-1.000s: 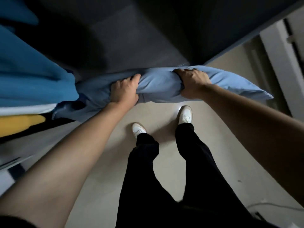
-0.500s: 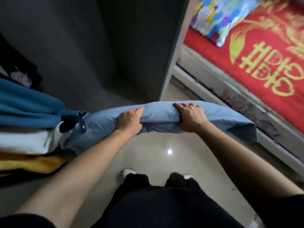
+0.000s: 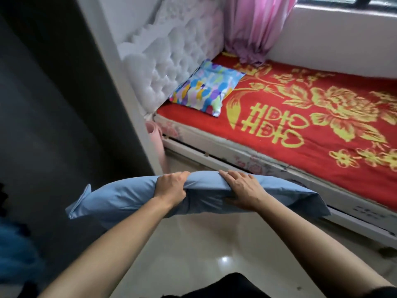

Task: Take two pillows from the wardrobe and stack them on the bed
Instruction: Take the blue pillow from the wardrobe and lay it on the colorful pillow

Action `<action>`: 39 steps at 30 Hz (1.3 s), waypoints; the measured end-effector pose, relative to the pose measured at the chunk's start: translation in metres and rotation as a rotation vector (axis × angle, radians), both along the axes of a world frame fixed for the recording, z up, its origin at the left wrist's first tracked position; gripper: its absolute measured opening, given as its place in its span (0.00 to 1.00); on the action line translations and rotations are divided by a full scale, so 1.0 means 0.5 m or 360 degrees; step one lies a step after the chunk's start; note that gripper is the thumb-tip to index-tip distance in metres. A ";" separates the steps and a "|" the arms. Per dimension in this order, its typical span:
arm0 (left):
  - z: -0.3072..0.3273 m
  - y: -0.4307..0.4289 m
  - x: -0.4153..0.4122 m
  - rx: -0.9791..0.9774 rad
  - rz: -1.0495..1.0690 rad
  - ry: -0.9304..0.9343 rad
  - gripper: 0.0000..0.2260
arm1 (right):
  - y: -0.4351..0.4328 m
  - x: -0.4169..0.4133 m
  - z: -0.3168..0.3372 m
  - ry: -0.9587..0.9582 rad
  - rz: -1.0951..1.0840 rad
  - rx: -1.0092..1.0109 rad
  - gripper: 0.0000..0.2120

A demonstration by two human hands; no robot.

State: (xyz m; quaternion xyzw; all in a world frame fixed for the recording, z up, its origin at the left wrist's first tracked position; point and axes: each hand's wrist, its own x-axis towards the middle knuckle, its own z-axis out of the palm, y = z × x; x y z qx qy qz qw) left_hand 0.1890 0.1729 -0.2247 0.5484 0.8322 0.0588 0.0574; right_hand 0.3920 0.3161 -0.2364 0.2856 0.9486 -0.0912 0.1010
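I hold a light blue pillow (image 3: 120, 196) level in front of me, above the floor beside the bed. My left hand (image 3: 170, 186) grips its top edge near the middle, and my right hand (image 3: 242, 189) clasps it a little further right. The bed (image 3: 311, 117) lies ahead and to the right under a red cover with gold flowers. A multicoloured pillow (image 3: 207, 87) rests at its head against the white tufted headboard (image 3: 169, 61). The dark wardrobe (image 3: 53, 115) stands on my left.
The wardrobe's white side panel (image 3: 120, 87) separates it from the bed. A pink curtain (image 3: 253, 26) hangs at the far corner under a window ledge. Blue cloth (image 3: 15, 239) shows at the lower left. Glossy beige floor (image 3: 204, 244) runs between me and the bed frame.
The blue pillow has come fully out of the wardrobe and away from the stacked cloth. My view has swung right and up, so the whole head of the bed now shows.
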 end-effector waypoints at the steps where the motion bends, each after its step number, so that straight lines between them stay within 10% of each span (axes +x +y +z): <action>1: 0.004 0.024 0.021 -0.0015 -0.0023 0.0013 0.22 | 0.023 0.027 0.000 0.0029 -0.0014 -0.0014 0.43; 11: 0.028 0.174 0.097 -0.0090 -0.0106 -0.0116 0.23 | 0.181 0.141 0.004 0.0247 -0.0161 -0.0099 0.25; 28: -0.041 0.509 -0.193 -0.0094 -0.0280 -0.0772 0.37 | 0.538 -0.128 0.088 0.0150 -0.0154 0.0075 0.22; 39: -0.048 0.810 -0.319 0.0278 -0.0063 -0.1044 0.13 | 0.821 -0.263 0.131 0.0151 -0.0141 0.0276 0.26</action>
